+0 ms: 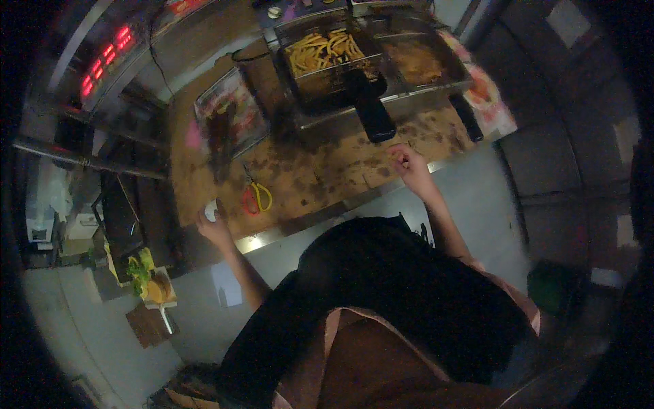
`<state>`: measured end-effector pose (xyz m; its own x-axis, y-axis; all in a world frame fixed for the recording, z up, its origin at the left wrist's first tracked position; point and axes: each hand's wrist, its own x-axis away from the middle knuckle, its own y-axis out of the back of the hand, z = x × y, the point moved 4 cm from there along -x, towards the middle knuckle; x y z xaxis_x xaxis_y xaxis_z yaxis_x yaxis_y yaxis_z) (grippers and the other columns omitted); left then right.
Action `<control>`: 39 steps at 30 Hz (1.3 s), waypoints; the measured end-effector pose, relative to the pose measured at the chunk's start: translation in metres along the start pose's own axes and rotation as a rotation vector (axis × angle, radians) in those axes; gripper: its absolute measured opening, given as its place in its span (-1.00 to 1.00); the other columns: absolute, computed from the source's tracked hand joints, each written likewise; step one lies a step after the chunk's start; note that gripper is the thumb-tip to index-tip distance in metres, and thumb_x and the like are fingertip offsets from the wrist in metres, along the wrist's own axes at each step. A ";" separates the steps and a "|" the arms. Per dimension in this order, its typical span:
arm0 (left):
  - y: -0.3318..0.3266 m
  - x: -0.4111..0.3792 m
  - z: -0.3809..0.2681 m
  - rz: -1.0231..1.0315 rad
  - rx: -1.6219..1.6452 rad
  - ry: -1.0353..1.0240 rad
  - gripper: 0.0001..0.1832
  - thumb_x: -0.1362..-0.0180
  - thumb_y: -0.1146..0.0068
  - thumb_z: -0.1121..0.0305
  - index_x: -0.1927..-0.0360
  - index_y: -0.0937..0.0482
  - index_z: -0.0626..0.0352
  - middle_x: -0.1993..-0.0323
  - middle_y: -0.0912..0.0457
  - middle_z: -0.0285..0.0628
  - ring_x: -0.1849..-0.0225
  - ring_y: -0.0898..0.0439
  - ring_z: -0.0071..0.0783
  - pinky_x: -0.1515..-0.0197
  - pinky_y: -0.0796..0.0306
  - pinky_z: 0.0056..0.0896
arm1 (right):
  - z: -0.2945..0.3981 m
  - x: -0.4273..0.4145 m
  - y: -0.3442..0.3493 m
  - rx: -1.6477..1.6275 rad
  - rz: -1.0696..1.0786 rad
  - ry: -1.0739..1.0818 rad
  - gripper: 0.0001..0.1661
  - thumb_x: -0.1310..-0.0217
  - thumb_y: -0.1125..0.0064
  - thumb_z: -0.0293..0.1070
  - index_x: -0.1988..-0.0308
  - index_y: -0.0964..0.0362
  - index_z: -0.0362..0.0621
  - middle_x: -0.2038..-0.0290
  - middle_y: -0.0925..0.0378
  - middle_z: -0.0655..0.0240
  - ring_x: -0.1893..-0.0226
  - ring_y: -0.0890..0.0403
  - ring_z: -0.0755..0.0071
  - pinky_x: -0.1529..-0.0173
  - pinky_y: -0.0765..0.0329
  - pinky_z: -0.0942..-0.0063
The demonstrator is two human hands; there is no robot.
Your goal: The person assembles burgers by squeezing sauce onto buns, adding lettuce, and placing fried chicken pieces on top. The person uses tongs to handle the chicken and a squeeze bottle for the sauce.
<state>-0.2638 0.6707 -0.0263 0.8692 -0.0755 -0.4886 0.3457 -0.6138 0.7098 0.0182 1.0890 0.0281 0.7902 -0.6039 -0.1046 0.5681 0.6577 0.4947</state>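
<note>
My left hand (212, 227), at the left front corner of a stained wooden counter (327, 171), holds a small white object (211, 210) that I cannot identify. To its right lie scissors (257, 197) with one red and one yellow handle. Over the counter's front edge is my right hand (406, 162), fingers curled; whether anything is in them is unclear. Just beyond it is the black handle (377, 122) of a wire fryer basket (334, 71) with French fries (324, 51) in it. Beside that, brownish food or oil (414, 61) fills the right side of the metal fryer.
A framed, printed tray or board (232, 112) lies at the back left, with a dark, blurred object on it. Another black handle (466, 117) sticks out at the fryer's right. A red lit display (106, 61) and a metal bar (87, 162) are at far left.
</note>
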 end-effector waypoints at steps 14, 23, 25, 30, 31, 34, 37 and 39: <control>-0.013 -0.009 -0.034 -0.069 -0.023 -0.036 -0.59 0.16 -0.04 0.44 0.12 -0.40 0.16 0.08 -0.32 0.06 0.03 -0.27 -0.01 0.02 -0.17 -0.18 | 0.054 -0.021 0.004 -0.585 -0.047 -0.064 -0.93 -0.01 0.01 -0.50 0.39 -0.29 -0.12 0.67 -0.19 0.55 0.67 -0.25 0.74 0.61 -0.15 0.75; 0.012 0.015 0.014 -0.134 -0.084 0.146 -0.62 0.17 -0.05 0.47 0.16 -0.43 0.14 0.15 -0.37 0.03 0.11 -0.34 -0.05 0.04 -0.19 -0.17 | 0.046 -0.034 -0.015 -1.047 0.085 -0.212 -0.87 -0.03 0.07 -0.44 0.32 -0.29 -0.10 0.68 -0.26 0.45 0.70 -0.26 0.59 0.57 -0.19 0.61; 0.011 0.019 0.027 -0.059 0.039 0.187 -0.64 0.16 -0.07 0.45 0.17 -0.43 0.15 0.19 -0.40 0.05 0.13 -0.35 -0.03 0.07 -0.21 -0.17 | 0.052 -0.034 -0.018 -1.164 0.076 -0.278 -0.83 -0.06 0.08 -0.35 0.28 -0.30 -0.10 0.66 -0.29 0.43 0.67 -0.29 0.54 0.54 -0.22 0.57; -0.001 0.011 0.030 0.004 0.107 0.179 -0.61 0.15 -0.13 0.36 0.17 -0.42 0.19 0.23 -0.44 0.08 0.17 -0.38 0.02 0.08 -0.24 -0.17 | 0.068 -0.041 -0.020 -1.468 0.376 -0.358 -0.31 -0.07 0.24 0.18 0.01 -0.15 -0.16 0.52 -0.37 0.34 0.54 -0.37 0.41 0.45 -0.37 0.42; -0.014 0.011 0.047 0.010 0.083 0.189 -0.58 0.15 -0.13 0.34 0.15 -0.40 0.19 0.20 -0.42 0.09 0.15 -0.37 0.02 0.08 -0.24 -0.17 | 0.088 -0.044 -0.019 -1.468 0.427 -0.364 -0.23 -0.05 0.27 0.24 -0.04 -0.11 -0.17 0.50 -0.38 0.32 0.53 -0.38 0.39 0.44 -0.38 0.40; -0.030 -0.020 0.001 0.107 0.009 0.057 -0.49 0.16 -0.15 0.24 0.09 -0.35 0.21 0.12 -0.40 0.09 0.09 -0.37 0.02 0.07 -0.25 -0.16 | 0.118 -0.060 -0.014 -1.496 0.533 -0.351 -0.18 -0.02 0.31 0.29 -0.02 -0.11 -0.20 0.36 -0.41 0.26 0.55 -0.42 0.41 0.50 -0.39 0.44; -0.068 -0.046 0.006 0.191 0.107 0.062 -0.44 0.18 -0.16 0.21 0.06 -0.32 0.19 0.18 -0.45 0.06 0.13 -0.40 0.01 0.11 -0.28 -0.13 | 0.133 -0.083 -0.023 -1.596 0.603 -0.440 -0.37 -0.07 0.15 0.06 0.08 -0.19 -0.29 0.49 -0.37 0.37 0.62 -0.36 0.52 0.55 -0.37 0.55; -0.100 -0.065 0.024 0.366 0.009 0.158 -0.42 0.21 -0.18 0.17 0.07 -0.33 0.17 0.25 -0.49 0.05 0.19 -0.44 -0.01 0.17 -0.31 -0.14 | 0.129 -0.094 -0.031 -1.758 0.658 -0.566 -0.49 -0.08 0.08 -0.11 0.11 -0.20 -0.31 0.58 -0.29 0.43 0.66 -0.31 0.58 0.57 -0.35 0.61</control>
<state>-0.3627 0.7179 -0.0775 0.9783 -0.1694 -0.1195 0.0001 -0.5757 0.8177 -0.1037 1.0674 0.1341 0.9898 0.0653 0.1263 0.1080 0.2316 -0.9668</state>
